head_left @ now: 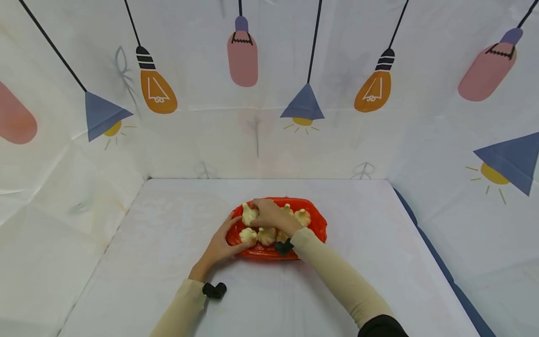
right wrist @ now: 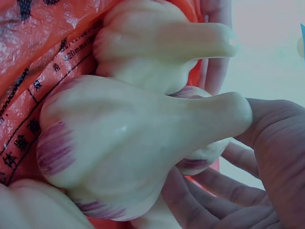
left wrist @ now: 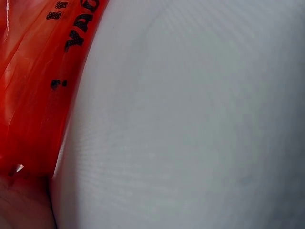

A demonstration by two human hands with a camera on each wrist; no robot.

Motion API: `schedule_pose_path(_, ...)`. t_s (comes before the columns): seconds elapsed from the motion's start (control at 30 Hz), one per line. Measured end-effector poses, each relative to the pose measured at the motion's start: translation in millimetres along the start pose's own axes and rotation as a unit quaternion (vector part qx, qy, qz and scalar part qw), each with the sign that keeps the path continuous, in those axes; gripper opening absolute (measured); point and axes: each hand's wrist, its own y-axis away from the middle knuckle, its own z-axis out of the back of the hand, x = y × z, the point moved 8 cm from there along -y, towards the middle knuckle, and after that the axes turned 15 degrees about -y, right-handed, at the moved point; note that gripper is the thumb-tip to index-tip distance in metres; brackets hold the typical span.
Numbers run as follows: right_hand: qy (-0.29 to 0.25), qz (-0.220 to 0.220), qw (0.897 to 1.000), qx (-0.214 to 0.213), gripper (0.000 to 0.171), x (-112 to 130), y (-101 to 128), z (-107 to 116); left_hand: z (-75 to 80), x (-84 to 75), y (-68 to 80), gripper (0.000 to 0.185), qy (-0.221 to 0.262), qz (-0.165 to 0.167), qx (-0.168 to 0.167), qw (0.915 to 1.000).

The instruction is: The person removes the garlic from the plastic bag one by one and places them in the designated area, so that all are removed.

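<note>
In the head view a red plastic bag (head_left: 317, 224) lies in an oval with a raised rim, several garlic bulbs in it. My left hand (head_left: 221, 245) grips the bag's left end, fingers at the back and thumb at the front beside a garlic bulb (head_left: 248, 236). With finger and thumb, my right hand (head_left: 273, 216) holds another garlic bulb (head_left: 250, 214) at the back left. Close up in the right wrist view, the thumb meets the stem of a purple-streaked garlic bulb (right wrist: 119, 138). The left wrist view shows black print on the bag (left wrist: 38, 105).
More garlic bulbs sit in the bag, one at the middle front (head_left: 267, 237) and one at the right (head_left: 302, 216). The bag rests on a white table (head_left: 177, 215). White sheeting (head_left: 202, 140) printed with lamps stands behind and at both sides.
</note>
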Motion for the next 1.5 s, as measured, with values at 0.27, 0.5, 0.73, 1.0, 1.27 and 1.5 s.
schedule_pose_path(0.27, -0.027, 0.012, 0.999, -0.014, 0.055, -0.1, 9.5, 10.4, -1.4, 0.8, -1.3, 0.095, 0.000, 0.018, 0.001, 0.9998)
schedule_pose_path(0.5, -0.054, 0.034, 0.997, -0.048, 0.054, 6.0, 28.4, 31.8, -3.3, -1.5, -1.8, 0.103, -0.005, 0.019, 0.003, 0.9998)
schedule_pose_path(0.73, -0.121, 0.048, 0.988, -0.088, 0.054, 8.8, 49.6, 57.0, -0.1, -8.8, -2.8, 0.104, 0.018, 0.027, -0.006, 0.9995)
schedule_pose_path(1.0, -0.173, 0.057, 0.973, -0.141, 0.056, 5.8, 77.5, 86.8, 3.6, -10.2, -0.8, 0.087, 0.072, 0.036, -0.037, 0.9961)
schedule_pose_path(1.27, -0.210, 0.041, 0.960, -0.183, 0.056, -12.5, 96.4, 111.4, 0.1, 2.2, -0.7, 0.078, 0.101, 0.040, -0.027, 0.9937)
schedule_pose_path(1.5, -0.208, 0.026, 0.951, -0.228, 0.055, -38.7, 103.7, 134.8, 2.7, -1.5, -1.6, 0.080, 0.108, 0.027, -0.013, 0.9937)
